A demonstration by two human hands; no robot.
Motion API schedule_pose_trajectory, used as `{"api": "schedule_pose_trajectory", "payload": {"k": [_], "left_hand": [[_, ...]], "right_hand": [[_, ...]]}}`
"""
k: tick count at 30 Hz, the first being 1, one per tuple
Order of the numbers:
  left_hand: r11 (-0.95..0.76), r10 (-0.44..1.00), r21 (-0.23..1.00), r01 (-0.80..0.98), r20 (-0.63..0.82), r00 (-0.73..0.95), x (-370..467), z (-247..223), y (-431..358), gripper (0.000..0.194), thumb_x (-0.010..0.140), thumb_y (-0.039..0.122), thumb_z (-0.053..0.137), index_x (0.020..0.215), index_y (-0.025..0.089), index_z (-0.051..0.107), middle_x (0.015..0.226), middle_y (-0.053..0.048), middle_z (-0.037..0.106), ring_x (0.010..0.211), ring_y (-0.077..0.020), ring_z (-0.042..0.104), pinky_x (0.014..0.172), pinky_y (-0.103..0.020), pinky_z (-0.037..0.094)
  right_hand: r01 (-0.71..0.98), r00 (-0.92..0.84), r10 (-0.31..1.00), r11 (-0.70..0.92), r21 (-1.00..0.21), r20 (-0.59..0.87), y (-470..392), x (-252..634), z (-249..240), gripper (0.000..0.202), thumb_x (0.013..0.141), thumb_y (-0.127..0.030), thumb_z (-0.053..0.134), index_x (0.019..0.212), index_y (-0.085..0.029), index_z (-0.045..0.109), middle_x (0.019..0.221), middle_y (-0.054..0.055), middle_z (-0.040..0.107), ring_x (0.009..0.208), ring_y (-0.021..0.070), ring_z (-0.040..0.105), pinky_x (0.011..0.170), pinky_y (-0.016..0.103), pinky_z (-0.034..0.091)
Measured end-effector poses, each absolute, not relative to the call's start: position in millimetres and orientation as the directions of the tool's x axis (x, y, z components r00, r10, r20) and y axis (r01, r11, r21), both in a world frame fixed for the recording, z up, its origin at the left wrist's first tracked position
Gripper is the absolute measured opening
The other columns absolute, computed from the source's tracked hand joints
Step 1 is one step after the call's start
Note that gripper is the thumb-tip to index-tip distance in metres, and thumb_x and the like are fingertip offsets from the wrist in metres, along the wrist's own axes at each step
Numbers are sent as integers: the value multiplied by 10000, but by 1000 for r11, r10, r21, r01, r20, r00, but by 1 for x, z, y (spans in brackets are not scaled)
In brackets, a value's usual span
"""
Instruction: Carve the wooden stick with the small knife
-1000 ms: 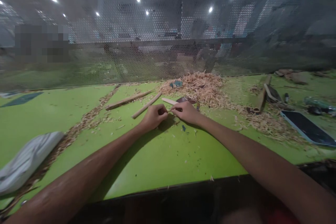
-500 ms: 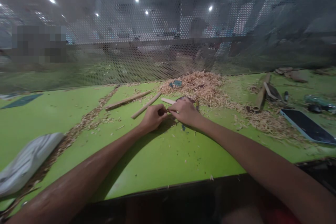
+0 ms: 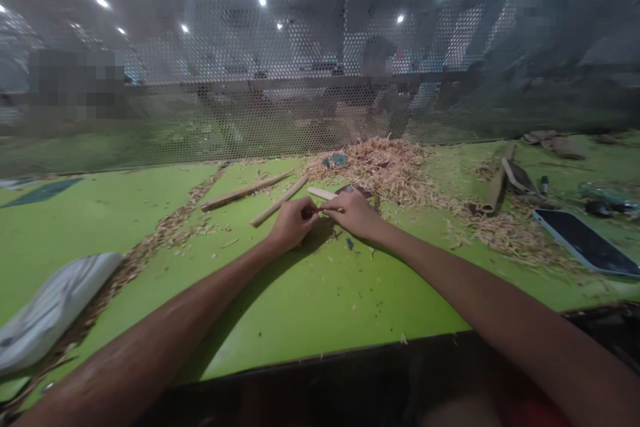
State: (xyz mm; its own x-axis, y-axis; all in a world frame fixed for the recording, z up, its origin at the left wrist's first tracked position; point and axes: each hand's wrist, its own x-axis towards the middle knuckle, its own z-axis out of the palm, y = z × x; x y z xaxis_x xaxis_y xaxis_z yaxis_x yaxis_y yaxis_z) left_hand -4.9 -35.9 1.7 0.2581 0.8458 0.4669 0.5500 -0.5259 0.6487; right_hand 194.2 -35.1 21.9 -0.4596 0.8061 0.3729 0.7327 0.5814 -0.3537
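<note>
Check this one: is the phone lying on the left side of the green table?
No, the phone lies on the green table at the far right edge.

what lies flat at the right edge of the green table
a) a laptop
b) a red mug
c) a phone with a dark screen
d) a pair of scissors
c: a phone with a dark screen lies flat on the green table near its right edge, beside scattered wood shavings.
</note>
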Motion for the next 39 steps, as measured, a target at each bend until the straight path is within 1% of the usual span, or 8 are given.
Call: {"api": "schedule_pose_trajectory", "payload": {"k": [4, 9, 12, 16, 22, 28, 39], "left_hand": [[-533, 840, 644, 549, 480, 252, -5, 0, -35, 61, 794, 115, 656, 755, 158, 674, 621, 23, 630, 572, -113, 507, 579, -224, 376], [-533, 843, 645, 548, 462, 276, -6, -1, -34, 57, 800, 115, 657, 778, 154, 691, 646, 11, 654, 598, -121, 536, 593, -224, 389], [-530, 845, 649, 545, 461, 271, -5, -3, -32, 68, 802, 122, 642, 784, 154, 700, 645, 9, 663, 595, -122, 537, 583, -223, 381], [-524, 848, 652, 548, 456, 269, -5, -4, -31, 77, 796, 126, 633, 782, 153, 704, 632, 12, 657, 586, -121, 526, 573, -222, 367], [-515, 855, 652, 556, 438, 278, -4, -3, -32, 81, 797, 120, 634, 789, 150, 708, 625, 9, 653, 586, -127, 529, 573, -225, 365], [-509, 858, 638, 577, 428, 284, -4, -2, -33, 74, 799, 122, 640, 803, 145, 711, 659, 3, 676, 611, -135, 557, 590, -230, 378], [-502, 863, 643, 579, 410, 294, -5, -1, -34, 78, 806, 116, 641, 811, 146, 713, 664, -4, 676, 610, -136, 550, 584, -230, 376]], "right_hand": [[684, -471, 792, 606, -406, 389, -31, 195, 18, 266, 988, -157, 658, 1090, -298, 860, 1056, 52, 817, 944, 219, 709, 902, 408, 519], [626, -468, 772, 633, -456, 429, -28, 194, 12, 271, 977, -113, 629, 1073, -224, 858, 1023, 82, 807, 886, 186, 702, 842, 357, 552], [602, -482, 758, 651, -463, 440, -29, 194, 11, 263, 976, -110, 619, 1070, -195, 850, 1019, 91, 800, 871, 174, 700, 837, 350, 562], [603, -485, 752, 658, -452, 447, -30, 194, 11, 229, 968, -115, 637, 1036, -175, 847, 1029, 97, 801, 891, 183, 706, 865, 364, 565], [610, -484, 754, 654, -447, 444, -31, 195, 11, 222, 968, -123, 639, 1041, -176, 841, 1037, 98, 800, 896, 183, 714, 875, 370, 575], [605, -489, 762, 647, -464, 425, -32, 195, 11, 214, 979, -120, 636, 1055, -148, 834, 1019, 106, 793, 889, 179, 705, 853, 347, 571], [605, -488, 760, 649, -462, 429, -33, 195, 12, 212, 975, -122, 637, 1034, -171, 834, 1013, 92, 788, 886, 171, 702, 863, 352, 564]]}}
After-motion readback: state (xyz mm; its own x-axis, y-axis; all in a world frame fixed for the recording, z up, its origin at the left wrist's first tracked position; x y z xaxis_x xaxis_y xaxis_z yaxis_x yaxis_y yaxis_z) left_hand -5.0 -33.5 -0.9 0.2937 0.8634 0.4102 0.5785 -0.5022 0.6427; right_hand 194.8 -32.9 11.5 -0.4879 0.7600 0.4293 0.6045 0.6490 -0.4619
